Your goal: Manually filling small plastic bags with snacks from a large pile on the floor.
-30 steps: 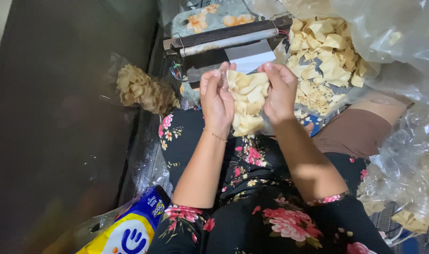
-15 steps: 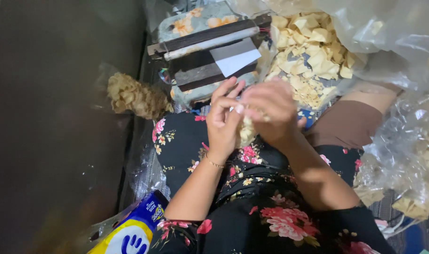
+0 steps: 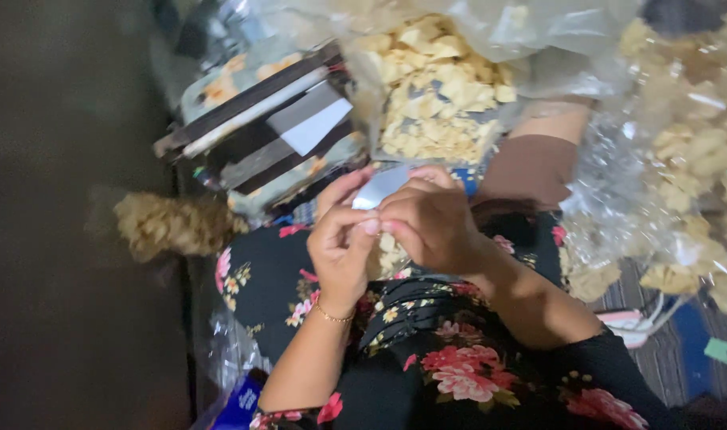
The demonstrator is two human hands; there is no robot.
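Note:
My left hand (image 3: 343,243) and my right hand (image 3: 431,223) are pressed together over my lap. Between them they pinch the clear top of a small plastic bag of pale chips (image 3: 389,253); the bag's neck sticks up above my fingers. Most of the bag is hidden behind my hands. Just beyond my hands lies a big open heap of the same pale chips (image 3: 439,95) on clear plastic. A dark bar-shaped sealing device (image 3: 260,131) with a white strip sits to the left of the heap.
A filled bag of chips (image 3: 172,224) lies on the dark floor at left. More clear bags of chips (image 3: 694,183) pile up at right. A blue and yellow package (image 3: 240,402) lies by my left elbow. My lap is covered in black floral cloth.
My hands held an open bag of chips up near the sealing device; they have come down toward my lap and closed around the bag's top. The camera view shifted right.

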